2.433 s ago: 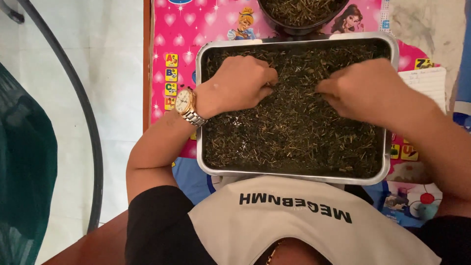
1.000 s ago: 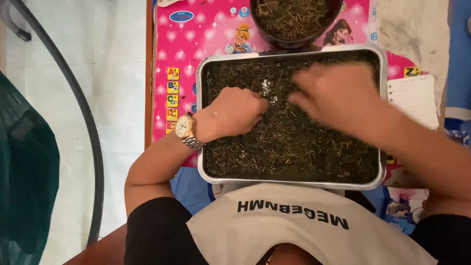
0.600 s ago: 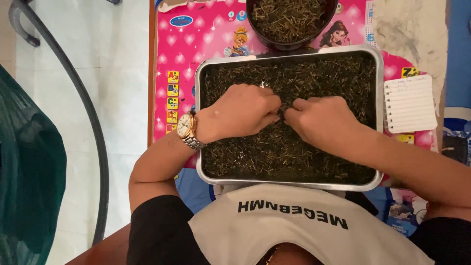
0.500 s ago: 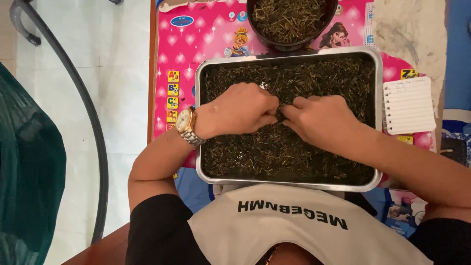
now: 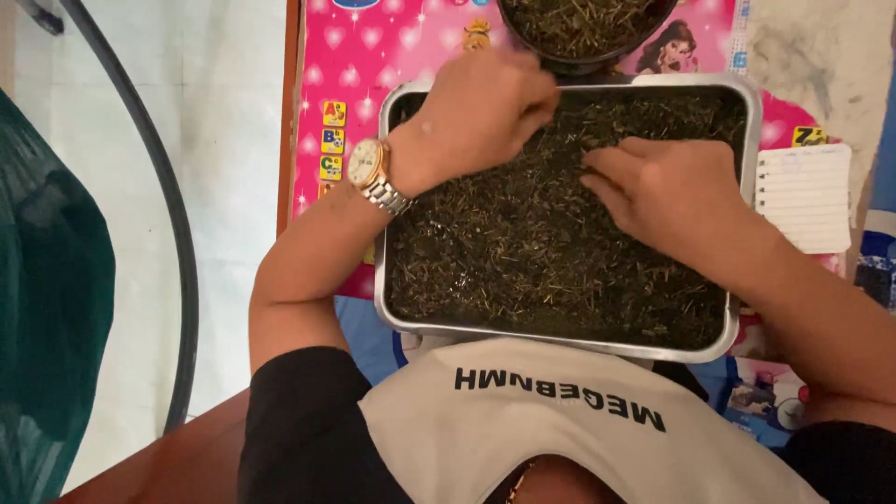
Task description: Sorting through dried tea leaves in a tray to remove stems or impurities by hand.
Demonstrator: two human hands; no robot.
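Left hand (image 5: 485, 112), fingers pinched shut on something unseen, hovers by bowl (image 5: 560, 62); right hand (image 5: 667, 191) lies open on leaves (image 5: 523, 261) in tray (image 5: 737, 322); advise small pinches, released over bowl.

My two hands (image 5: 485, 107) (image 5: 667, 191); one tray (image 5: 560, 338); one bowl (image 5: 579, 63); one watch (image 5: 371, 168); one notepad (image 5: 805, 196); one mat (image 5: 373, 56)

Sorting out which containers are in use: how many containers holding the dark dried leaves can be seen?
2: the metal tray under both hands, and the dark bowl just beyond it, cut off by the frame's top edge. Others may lie outside the view.
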